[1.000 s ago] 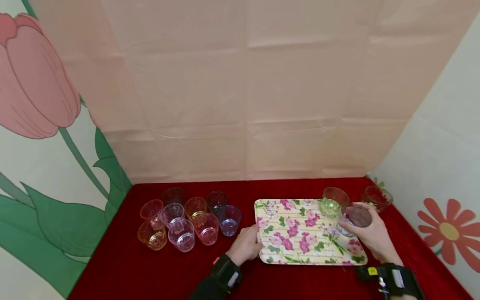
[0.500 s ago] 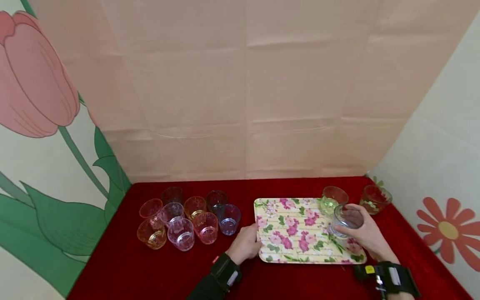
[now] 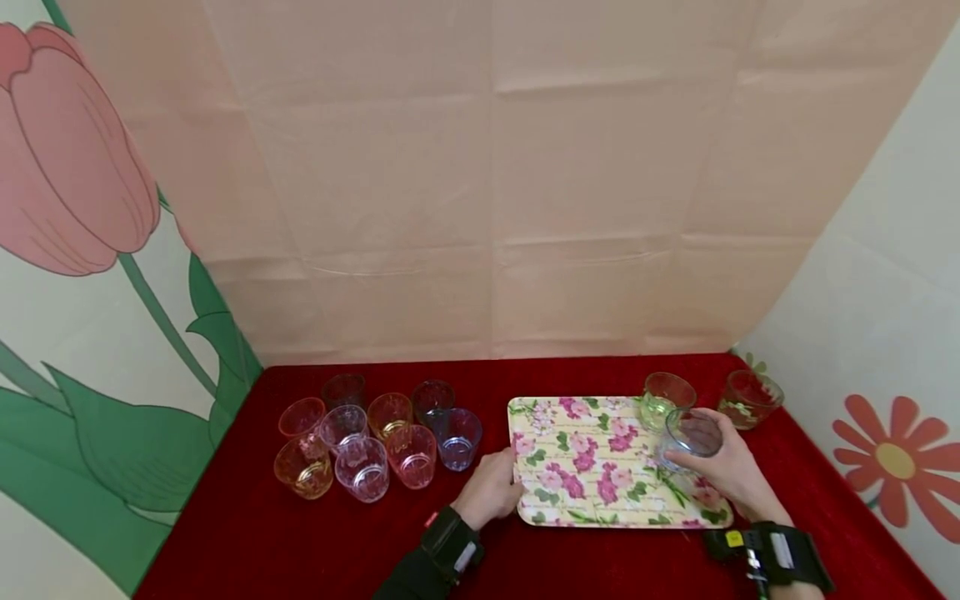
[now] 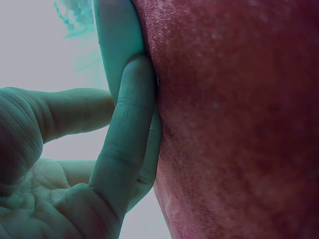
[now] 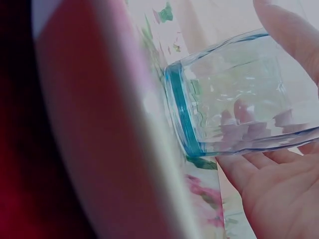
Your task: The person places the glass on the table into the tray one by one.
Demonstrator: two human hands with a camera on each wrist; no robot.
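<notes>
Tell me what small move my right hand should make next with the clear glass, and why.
Probably loosen the right hand and let go of the clear glass: it is upright, its base appears to rest on the floral tray near the green-tinted glass, and the left hand pinches the tray's edge.

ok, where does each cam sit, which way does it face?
Head: worn on the head, facing forward and down at the tray, glasses and backdrop; shows left hand and right hand.
Left wrist: on that wrist, facing the tray's edge and red cloth; shows the left hand pinching the edge.
Right wrist: on that wrist, facing the clear glass and tray; shows the right hand gripping the glass.
Shared: head and right wrist both show the clear glass.
</notes>
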